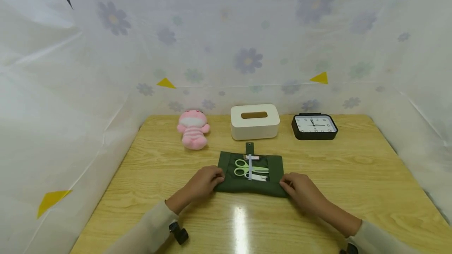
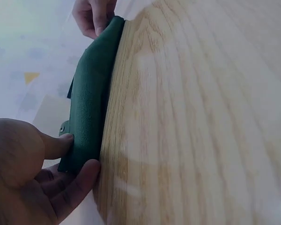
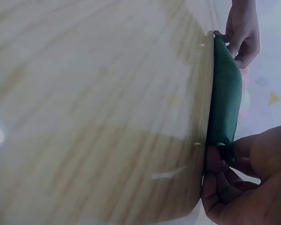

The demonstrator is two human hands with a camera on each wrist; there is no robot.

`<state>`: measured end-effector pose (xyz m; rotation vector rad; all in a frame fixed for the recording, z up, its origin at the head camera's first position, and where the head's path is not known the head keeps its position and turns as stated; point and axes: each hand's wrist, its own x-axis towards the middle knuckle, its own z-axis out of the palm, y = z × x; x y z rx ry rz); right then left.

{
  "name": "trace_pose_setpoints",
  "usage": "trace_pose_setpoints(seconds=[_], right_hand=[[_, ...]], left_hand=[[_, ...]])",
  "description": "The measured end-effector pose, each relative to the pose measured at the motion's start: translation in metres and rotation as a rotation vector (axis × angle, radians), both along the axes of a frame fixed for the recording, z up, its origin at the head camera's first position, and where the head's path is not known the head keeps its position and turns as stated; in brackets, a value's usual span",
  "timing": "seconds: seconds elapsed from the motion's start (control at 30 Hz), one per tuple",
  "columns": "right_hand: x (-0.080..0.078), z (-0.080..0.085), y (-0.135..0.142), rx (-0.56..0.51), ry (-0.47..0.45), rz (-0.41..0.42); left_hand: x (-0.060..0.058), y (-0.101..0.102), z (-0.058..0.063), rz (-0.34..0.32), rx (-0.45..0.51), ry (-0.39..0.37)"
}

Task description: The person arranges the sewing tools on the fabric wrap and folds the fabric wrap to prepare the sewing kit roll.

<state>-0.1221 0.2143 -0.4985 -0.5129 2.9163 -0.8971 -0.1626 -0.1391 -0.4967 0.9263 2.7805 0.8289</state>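
Note:
A dark green fabric pouch (image 1: 233, 185) lies opened on the table, its near edge folded over into a thick roll. Inside it a pale strap (image 1: 250, 167) crosses green-handled scissors (image 1: 241, 167), a white-handled tool (image 1: 259, 177) and a small light strip (image 1: 251, 157). A snap tab (image 1: 249, 148) sticks out at the far side. My left hand (image 1: 206, 181) pinches the pouch's near left corner, thumb on top and fingers beneath, as the left wrist view shows. The near right corner is pinched by my right hand (image 1: 300, 187); in the right wrist view its fingers curl around the rolled end.
Behind the pouch stands a white tissue box (image 1: 255, 128). A pink plush toy (image 1: 193, 130) lies at the back left, and a black-framed clock (image 1: 315, 127) sits at the back right. Floral sheeting (image 1: 212, 50) walls the wooden table (image 1: 353, 167) at the back and sides.

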Motion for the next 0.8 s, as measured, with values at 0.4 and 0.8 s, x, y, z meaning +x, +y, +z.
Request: trace_pose_setpoints(seconds=[0.4, 0.8], right_hand=[[-0.007, -0.001, -0.003, -0.013, -0.042, -0.013], [-0.001, -0.002, -0.008, 0.045, 0.08, -0.026]], left_hand=[[0.003, 0.004, -0.005, 0.028, -0.146, 0.068], [0.006, 0.013, -0.003, -0.138, -0.244, 0.33]])
